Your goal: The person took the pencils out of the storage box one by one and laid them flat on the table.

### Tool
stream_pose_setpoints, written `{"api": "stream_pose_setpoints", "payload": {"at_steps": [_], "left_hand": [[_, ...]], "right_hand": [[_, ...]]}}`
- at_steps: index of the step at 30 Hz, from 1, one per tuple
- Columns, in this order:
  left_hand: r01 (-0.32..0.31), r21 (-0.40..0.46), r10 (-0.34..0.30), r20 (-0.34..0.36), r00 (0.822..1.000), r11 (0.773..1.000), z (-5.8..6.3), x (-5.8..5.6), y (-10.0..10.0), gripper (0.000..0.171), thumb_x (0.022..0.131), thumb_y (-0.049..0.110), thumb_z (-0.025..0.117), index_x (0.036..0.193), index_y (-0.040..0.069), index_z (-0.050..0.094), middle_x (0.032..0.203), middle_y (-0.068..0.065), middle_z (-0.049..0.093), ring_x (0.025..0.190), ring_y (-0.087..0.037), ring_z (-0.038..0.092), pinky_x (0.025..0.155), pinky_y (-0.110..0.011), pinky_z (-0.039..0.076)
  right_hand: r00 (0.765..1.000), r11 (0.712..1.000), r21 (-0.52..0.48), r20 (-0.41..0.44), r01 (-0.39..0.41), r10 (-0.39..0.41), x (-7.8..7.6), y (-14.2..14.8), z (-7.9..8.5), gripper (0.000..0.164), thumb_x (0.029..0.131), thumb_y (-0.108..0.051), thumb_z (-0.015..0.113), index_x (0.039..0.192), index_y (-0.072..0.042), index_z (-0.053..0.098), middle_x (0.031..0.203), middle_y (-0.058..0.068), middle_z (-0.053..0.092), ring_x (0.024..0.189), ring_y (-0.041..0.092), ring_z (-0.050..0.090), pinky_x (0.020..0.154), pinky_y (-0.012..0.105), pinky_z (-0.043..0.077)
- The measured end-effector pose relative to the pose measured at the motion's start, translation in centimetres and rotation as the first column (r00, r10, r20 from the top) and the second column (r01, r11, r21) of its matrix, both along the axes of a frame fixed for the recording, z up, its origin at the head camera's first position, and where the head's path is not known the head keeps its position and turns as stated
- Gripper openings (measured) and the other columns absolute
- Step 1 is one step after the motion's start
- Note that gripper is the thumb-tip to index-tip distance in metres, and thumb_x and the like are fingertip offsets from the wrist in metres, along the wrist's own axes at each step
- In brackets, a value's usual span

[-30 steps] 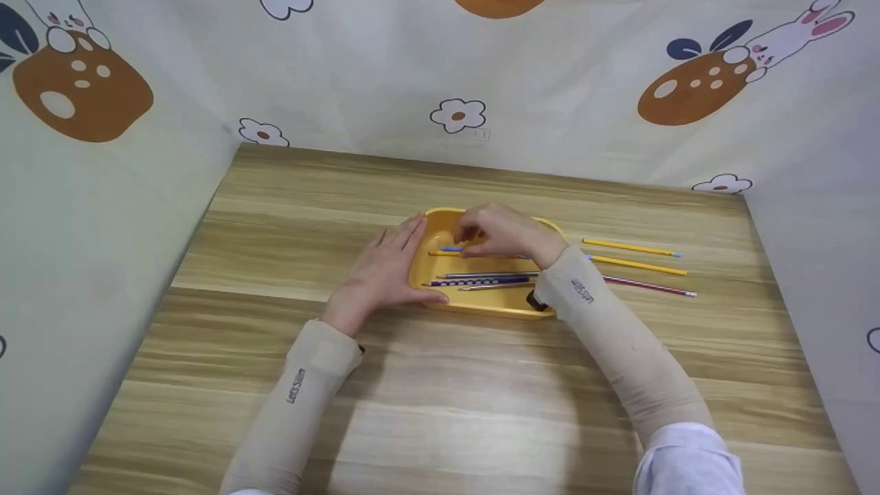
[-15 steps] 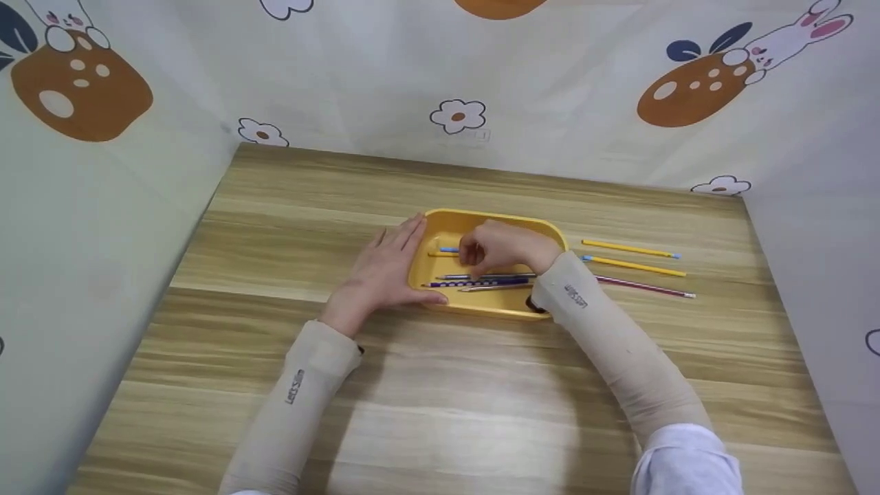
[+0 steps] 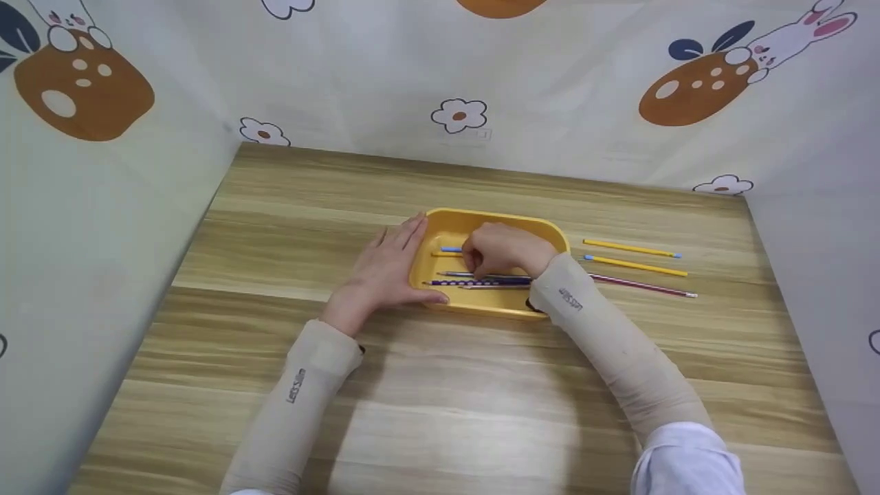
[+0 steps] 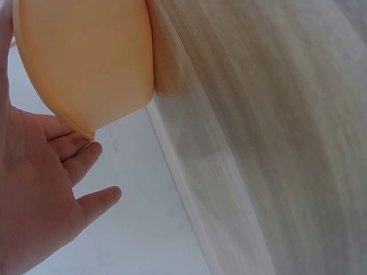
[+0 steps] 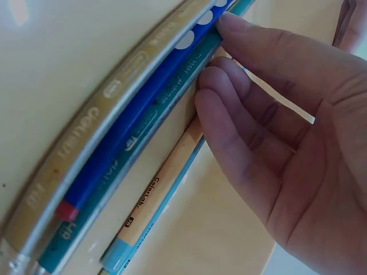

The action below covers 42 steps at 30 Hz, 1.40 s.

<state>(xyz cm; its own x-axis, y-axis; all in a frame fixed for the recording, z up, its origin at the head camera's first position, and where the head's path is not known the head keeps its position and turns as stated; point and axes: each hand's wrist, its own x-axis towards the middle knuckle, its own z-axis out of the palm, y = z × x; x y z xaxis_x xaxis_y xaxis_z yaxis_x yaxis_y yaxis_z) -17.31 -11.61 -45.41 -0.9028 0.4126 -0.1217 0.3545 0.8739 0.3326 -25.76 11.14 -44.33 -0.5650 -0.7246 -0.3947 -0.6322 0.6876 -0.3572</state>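
Note:
My left hand (image 3: 385,275) rests against the left end of a yellow plastic tray (image 3: 495,311), fingers straight and spread, thumb at the front rim. In the left wrist view its fingers (image 4: 83,163) touch the tray's corner. Inside the tray, my right hand (image 3: 505,249) is bent down over several pencils. The right wrist view shows its thumb and fingertips pinching a dark green pencil (image 5: 143,133). Alongside lie a blue pencil with white dots (image 5: 123,129) and a gold pencil (image 5: 94,126). A yellow pencil with a blue end (image 5: 163,180) lies under the fingers.
To the tray's right, two yellow pencils (image 3: 632,266) with blue ends and a dark red pencil (image 3: 646,285) lie on the wooden table (image 3: 454,399). Patterned white sheeting (image 3: 357,82) encloses the table at the back and sides.
My right hand has come from the back of the tray toward the front pencils, and its fingers have closed at the dark green pencil. My left hand stays at the tray's left end.

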Motion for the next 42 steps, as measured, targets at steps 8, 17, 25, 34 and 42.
{"api": "stream_pose_setpoints", "payload": {"at_steps": [8, 17, 25, 34, 42], "left_hand": [[-0.001, 0.008, 0.001, 0.005, 1.000, 1.000, 0.0, 0.0, 0.0, 0.133, 0.069, 0.087, 0.061, 0.161, 0.010, 0.003, 0.170, -0.005, 0.006, 0.157, -0.025, 0.013, 0.128, -0.055, 0.013], [-0.010, 0.009, 0.010, 0.018, 1.000, 1.000, 0.1, 0.1, 0.1, 0.132, 0.070, 0.085, 0.062, 0.161, 0.010, 0.002, 0.170, -0.004, 0.005, 0.157, -0.025, 0.013, 0.128, -0.054, 0.012], [-0.007, 0.005, 0.007, 0.015, 1.000, 1.000, 0.2, 0.0, 0.1, 0.133, 0.070, 0.085, 0.062, 0.161, 0.010, 0.002, 0.170, -0.005, 0.005, 0.157, -0.026, 0.013, 0.128, -0.054, 0.012], [-0.019, 0.036, 0.018, 0.023, 1.000, 0.999, 0.1, 0.1, 0.2, 0.132, 0.070, 0.082, 0.066, 0.161, 0.011, 0.003, 0.170, -0.004, 0.007, 0.157, -0.025, 0.014, 0.128, -0.054, 0.011], [-0.021, 0.026, 0.020, 0.030, 0.999, 0.999, 0.2, 0.1, 0.2, 0.133, 0.070, 0.084, 0.064, 0.161, 0.011, 0.002, 0.170, -0.005, 0.006, 0.157, -0.024, 0.013, 0.128, -0.054, 0.011]], "right_hand": [[1.000, 1.000, 0.020, 0.016, 0.024, -0.025, 0.0, 0.2, 0.1, 0.002, 0.083, -0.014, 0.070, 0.082, -0.013, 0.068, 0.075, -0.002, 0.063, 0.066, 0.014, 0.055, 0.059, 0.026, 0.044], [0.997, 0.997, -0.064, 0.064, 0.043, -0.039, -0.5, 0.5, 0.5, 0.004, 0.085, -0.014, 0.069, 0.089, -0.014, 0.070, 0.082, -0.001, 0.066, 0.071, 0.014, 0.056, 0.065, 0.025, 0.047], [0.991, 0.975, -0.204, 0.124, 0.083, -0.059, -0.7, 0.9, 1.2, 0.004, 0.089, -0.010, 0.069, 0.092, -0.009, 0.067, 0.084, 0.002, 0.064, 0.075, 0.014, 0.055, 0.068, 0.027, 0.048], [0.991, 0.954, -0.282, 0.119, 0.098, -0.067, -0.8, 1.2, 2.1, 0.006, 0.088, -0.007, 0.068, 0.094, -0.006, 0.068, 0.091, 0.008, 0.069, 0.082, 0.018, 0.062, 0.077, 0.031, 0.055], [0.994, 0.928, -0.361, 0.092, 0.090, -0.061, -0.7, 1.4, 3.2, 0.008, 0.088, -0.008, 0.068, 0.094, -0.004, 0.069, 0.093, 0.010, 0.071, 0.085, 0.020, 0.065, 0.079, 0.033, 0.057]]}}
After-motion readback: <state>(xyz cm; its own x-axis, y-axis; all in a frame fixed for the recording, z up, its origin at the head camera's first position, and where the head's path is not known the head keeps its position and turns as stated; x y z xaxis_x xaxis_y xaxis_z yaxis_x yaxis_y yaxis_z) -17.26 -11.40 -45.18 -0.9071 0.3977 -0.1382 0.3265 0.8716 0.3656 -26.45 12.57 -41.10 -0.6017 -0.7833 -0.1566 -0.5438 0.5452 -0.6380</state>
